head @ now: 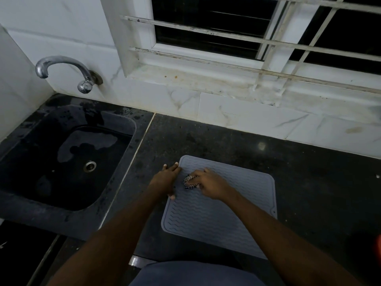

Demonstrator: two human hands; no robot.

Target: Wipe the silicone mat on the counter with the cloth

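A grey silicone mat (218, 215) with wavy ridges lies flat on the dark stone counter (309, 182), near its front edge. My right hand (210, 183) presses a small bunched checked cloth (189, 182) onto the mat's far left part; only a bit of the cloth shows under the fingers. My left hand (168, 179) rests flat with fingers spread on the mat's left edge, half on the counter, holding nothing.
A black sink (61, 162) with a metal drain and wet patches sits left of the mat. A chrome tap (61, 69) juts from the tiled wall above it. A barred window runs along the back. Something red (378, 248) shows at the right edge.
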